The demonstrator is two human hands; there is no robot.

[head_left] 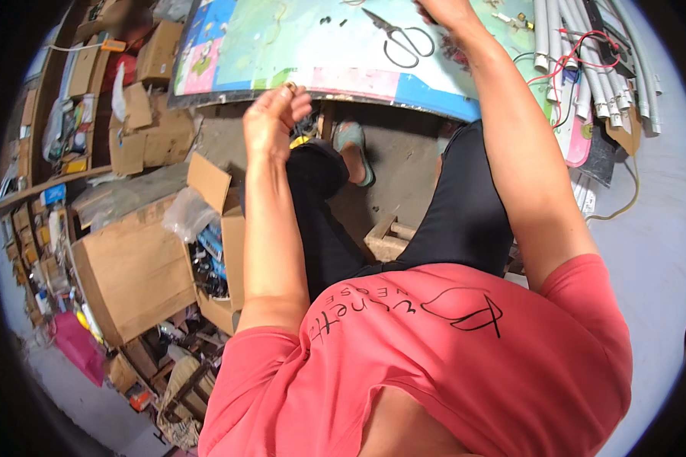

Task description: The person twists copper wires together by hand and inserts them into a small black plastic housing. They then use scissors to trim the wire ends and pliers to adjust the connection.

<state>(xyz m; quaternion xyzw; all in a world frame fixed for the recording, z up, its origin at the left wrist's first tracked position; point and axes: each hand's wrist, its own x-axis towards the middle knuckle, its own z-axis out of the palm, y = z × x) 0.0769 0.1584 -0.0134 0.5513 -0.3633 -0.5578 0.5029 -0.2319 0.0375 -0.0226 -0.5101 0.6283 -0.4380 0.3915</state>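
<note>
My left hand (277,122) is just off the near edge of the low table (305,57). Its fingers are closed in a pinch around a tiny brownish thing (290,87), too small to name. My right hand (448,12) reaches over the far part of the table and is partly cut off by the upper picture edge; its fingers barely show. Close to it lie black-handled scissors (401,38), blades pointing away to the left. A dark reddish heap of small bits (455,53) is partly hidden by my right forearm. A few tiny dark pieces (325,20) lie left of the scissors.
Grey-white pipes (579,57) and red and black wires (565,61) lie on the table's right side. Cardboard boxes (133,266) and cluttered shelves (76,137) stand on my left. A small wooden stool (387,242) sits between my legs, under the table's edge.
</note>
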